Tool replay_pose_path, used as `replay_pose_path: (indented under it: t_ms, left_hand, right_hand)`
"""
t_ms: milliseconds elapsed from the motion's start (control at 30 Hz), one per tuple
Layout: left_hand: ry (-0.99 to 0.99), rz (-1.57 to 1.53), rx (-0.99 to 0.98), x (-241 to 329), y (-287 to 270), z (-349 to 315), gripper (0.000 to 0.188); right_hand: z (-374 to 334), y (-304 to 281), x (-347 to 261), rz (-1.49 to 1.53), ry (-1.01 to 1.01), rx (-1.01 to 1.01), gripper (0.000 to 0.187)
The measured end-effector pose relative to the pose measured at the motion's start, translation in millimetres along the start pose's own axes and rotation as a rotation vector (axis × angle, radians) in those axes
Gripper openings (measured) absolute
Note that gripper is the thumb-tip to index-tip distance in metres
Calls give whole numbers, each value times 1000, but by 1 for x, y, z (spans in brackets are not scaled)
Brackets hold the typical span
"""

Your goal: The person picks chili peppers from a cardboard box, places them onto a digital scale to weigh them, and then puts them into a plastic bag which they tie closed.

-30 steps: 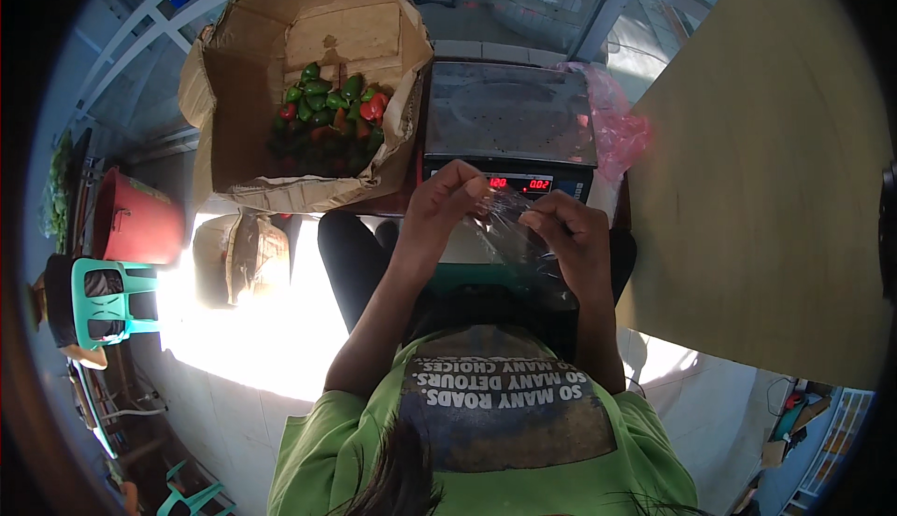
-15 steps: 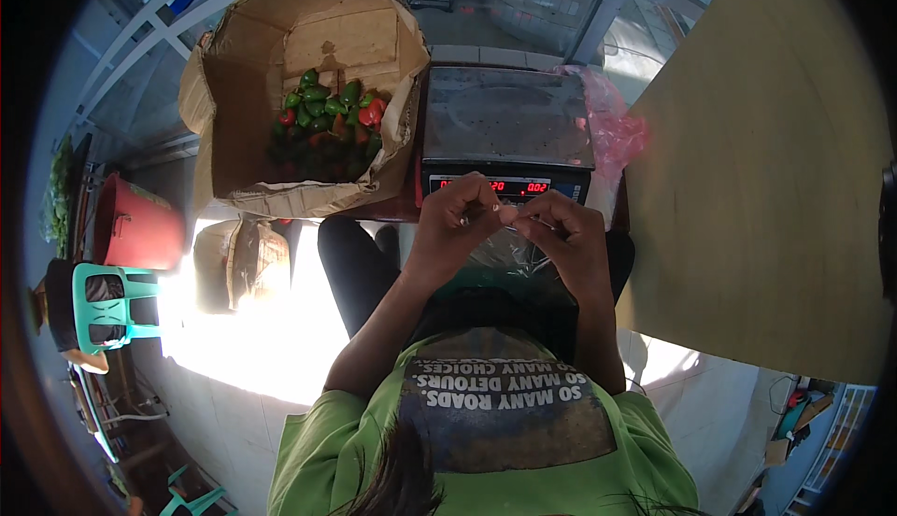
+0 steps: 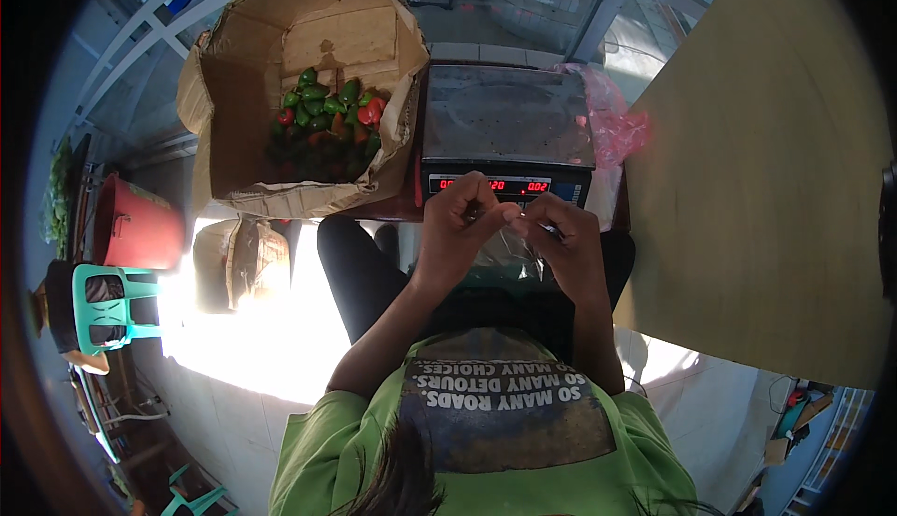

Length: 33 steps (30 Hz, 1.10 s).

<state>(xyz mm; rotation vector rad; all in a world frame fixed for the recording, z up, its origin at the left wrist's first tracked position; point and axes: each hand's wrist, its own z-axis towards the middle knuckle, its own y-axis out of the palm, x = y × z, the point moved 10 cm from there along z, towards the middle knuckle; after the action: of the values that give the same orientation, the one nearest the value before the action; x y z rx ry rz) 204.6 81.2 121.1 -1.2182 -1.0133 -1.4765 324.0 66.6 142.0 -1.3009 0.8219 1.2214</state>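
Above my lap, a clear plastic bag [image 3: 505,256] hangs from my fingertips. Thumb and fingers of my left hand [image 3: 456,228] are pinched at its upper edge. My right hand [image 3: 566,240] pinches the same edge close beside, the fingertips of both hands nearly meeting. Just beyond them stands a digital weighing scale [image 3: 509,114] with a flat metal platform and a lit red display, partly covered by my fingers. Left of the scale, an open cardboard box [image 3: 353,38] holds green and red peppers [image 3: 322,110]; those nearest me lie in shadow.
A pink plastic bag [image 3: 612,119] lies against the scale's right side. A large wooden board [image 3: 757,170] fills the right. To the left are a smaller cardboard box [image 3: 220,264], a red bucket [image 3: 140,222] and a turquoise plastic stool [image 3: 110,309]. Metal-framed glass stands behind.
My right hand has shifted slightly left, and the fingertips have come closer together on the bag's edge. The plastic below has moved a little. The box and scale stay put.
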Motion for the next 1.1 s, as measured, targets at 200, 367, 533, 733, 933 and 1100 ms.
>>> replay_pose_path:
  t_ms: [200,367,533,733,933,1100]
  left_hand:
    - [-138,-302,-96,7,12,0,15]
    - [-166,-306,-162,4,14,2,25]
    - [-129,-259,-132,-10,7,3,11]
    - [-57,-153,-30,3,0,5,5]
    - [-59,-52,-71,1,7,4,7]
    - [-67,-114,-86,0,9,2,9]
  right_hand:
    - [-1,-13,7,61,21,78,7]
    - [-1,-20,9,206,-6,124,7]
    - [-4,-31,14,267,-15,214,8]
    - [-5,-33,19,364,60,187,11]
    - [7,-15,-4,128,-64,35,13]
    - [9,-11,-3,74,-33,34,14]
